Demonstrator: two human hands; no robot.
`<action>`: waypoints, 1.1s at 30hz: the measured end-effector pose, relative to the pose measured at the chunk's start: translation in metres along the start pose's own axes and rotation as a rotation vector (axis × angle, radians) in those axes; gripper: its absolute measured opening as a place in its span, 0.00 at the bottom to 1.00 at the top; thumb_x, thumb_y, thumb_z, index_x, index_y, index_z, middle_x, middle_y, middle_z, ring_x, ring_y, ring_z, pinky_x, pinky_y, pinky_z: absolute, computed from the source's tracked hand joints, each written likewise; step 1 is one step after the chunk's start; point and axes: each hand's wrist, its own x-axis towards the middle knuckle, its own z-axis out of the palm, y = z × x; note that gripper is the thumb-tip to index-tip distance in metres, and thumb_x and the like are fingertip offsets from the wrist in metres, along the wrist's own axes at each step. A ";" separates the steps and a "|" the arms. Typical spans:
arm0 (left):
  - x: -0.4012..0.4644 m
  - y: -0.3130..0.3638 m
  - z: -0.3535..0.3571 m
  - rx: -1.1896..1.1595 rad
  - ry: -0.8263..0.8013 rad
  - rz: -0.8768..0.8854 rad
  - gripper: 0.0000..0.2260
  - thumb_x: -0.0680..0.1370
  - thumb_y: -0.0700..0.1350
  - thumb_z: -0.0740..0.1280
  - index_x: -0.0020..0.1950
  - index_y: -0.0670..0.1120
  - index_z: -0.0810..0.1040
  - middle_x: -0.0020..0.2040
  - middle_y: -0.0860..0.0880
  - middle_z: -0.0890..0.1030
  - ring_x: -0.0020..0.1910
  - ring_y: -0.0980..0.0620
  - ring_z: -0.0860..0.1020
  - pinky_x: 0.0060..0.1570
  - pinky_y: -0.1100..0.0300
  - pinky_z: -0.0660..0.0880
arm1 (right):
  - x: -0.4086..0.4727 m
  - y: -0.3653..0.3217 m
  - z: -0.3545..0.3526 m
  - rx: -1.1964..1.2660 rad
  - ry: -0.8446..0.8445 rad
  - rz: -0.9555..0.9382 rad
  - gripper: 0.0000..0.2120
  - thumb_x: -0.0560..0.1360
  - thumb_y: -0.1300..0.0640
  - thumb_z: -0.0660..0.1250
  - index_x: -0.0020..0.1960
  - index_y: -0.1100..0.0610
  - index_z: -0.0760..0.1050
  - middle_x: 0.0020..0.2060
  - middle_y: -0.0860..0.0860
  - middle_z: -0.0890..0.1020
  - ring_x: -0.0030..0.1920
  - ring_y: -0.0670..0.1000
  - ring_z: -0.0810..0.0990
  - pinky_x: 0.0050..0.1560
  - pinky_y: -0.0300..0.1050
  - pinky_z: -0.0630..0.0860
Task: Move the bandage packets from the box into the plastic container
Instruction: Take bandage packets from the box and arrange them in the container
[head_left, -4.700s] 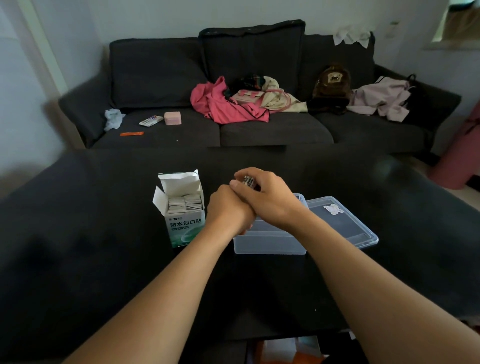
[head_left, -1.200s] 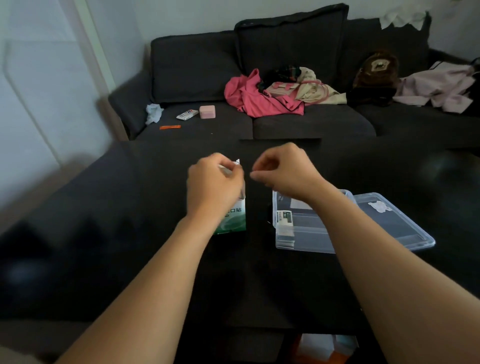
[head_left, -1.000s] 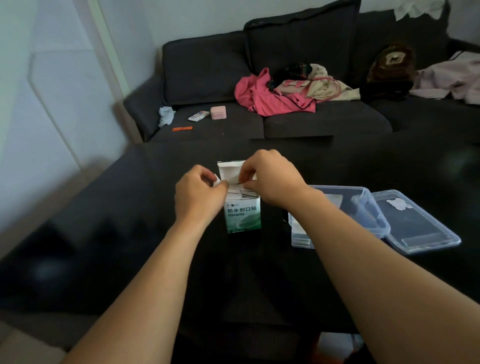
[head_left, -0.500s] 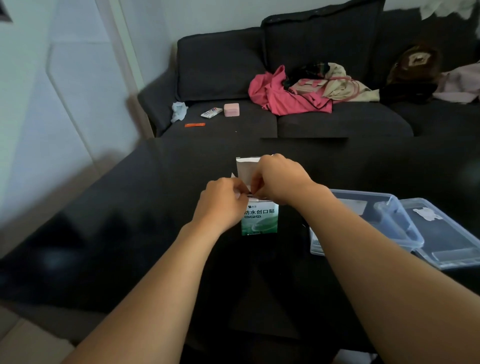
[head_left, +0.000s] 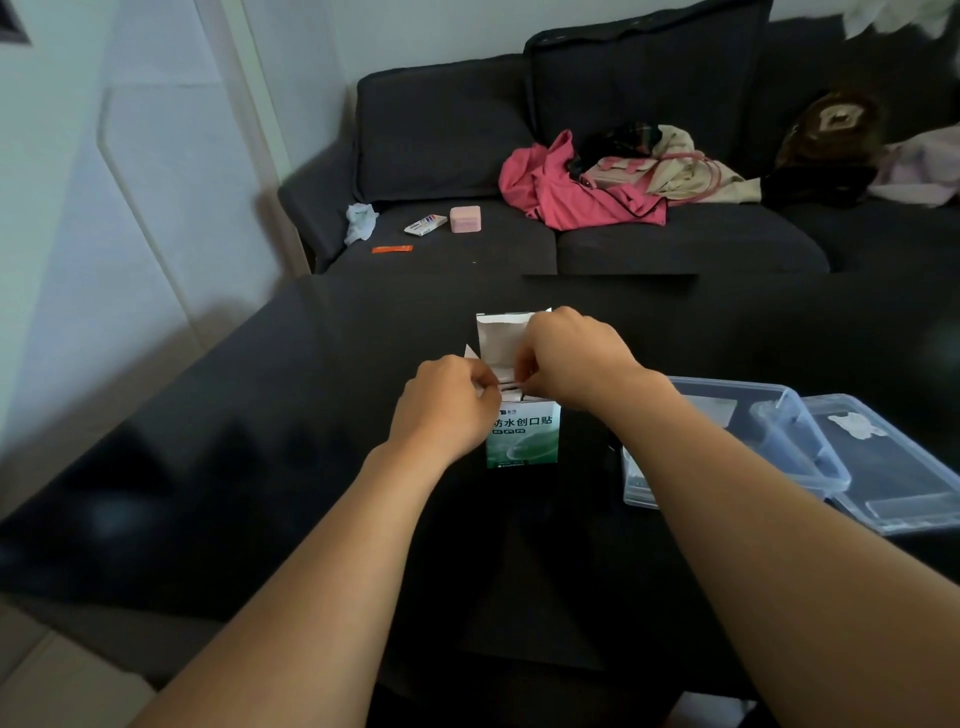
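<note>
A small white and green bandage box (head_left: 524, 436) stands upright on the dark table, its top flap (head_left: 501, 335) raised. My left hand (head_left: 444, 408) pinches the box's left top edge. My right hand (head_left: 571, 358) reaches into the open top, fingertips pinched on the edges of the bandage packets (head_left: 511, 385) inside. To the right sits the clear plastic container (head_left: 789, 441); my right forearm hides its left part, and what lies inside is hard to tell.
The container's clear lid (head_left: 893, 483) lies flat just right of it. Behind the dark table (head_left: 260, 467) stands a dark sofa (head_left: 675, 244) with pink clothing (head_left: 561, 192), a small pink box (head_left: 465, 218) and an orange item (head_left: 392, 249).
My hands moved from over the container to the box. The right hand went into the open top, the left took the box's edge. The view shifted left.
</note>
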 end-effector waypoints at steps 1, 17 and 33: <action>0.000 0.000 0.000 0.001 0.006 -0.001 0.10 0.80 0.47 0.65 0.56 0.53 0.85 0.55 0.49 0.84 0.54 0.43 0.82 0.50 0.56 0.76 | 0.000 0.001 -0.002 0.016 0.006 -0.004 0.06 0.71 0.57 0.75 0.42 0.47 0.81 0.48 0.51 0.81 0.46 0.56 0.81 0.42 0.46 0.72; 0.010 -0.007 0.011 -0.080 0.125 0.014 0.09 0.81 0.49 0.68 0.54 0.48 0.86 0.50 0.50 0.79 0.46 0.49 0.77 0.34 0.62 0.65 | 0.000 0.011 0.000 0.063 0.082 -0.048 0.11 0.71 0.58 0.75 0.52 0.46 0.83 0.47 0.49 0.83 0.47 0.53 0.82 0.46 0.47 0.77; 0.011 -0.003 0.012 -0.104 0.374 0.172 0.07 0.81 0.45 0.68 0.51 0.42 0.82 0.51 0.52 0.71 0.42 0.54 0.72 0.40 0.62 0.66 | -0.007 0.017 0.002 0.121 0.080 -0.095 0.11 0.72 0.59 0.74 0.54 0.49 0.83 0.47 0.48 0.82 0.48 0.51 0.80 0.48 0.50 0.80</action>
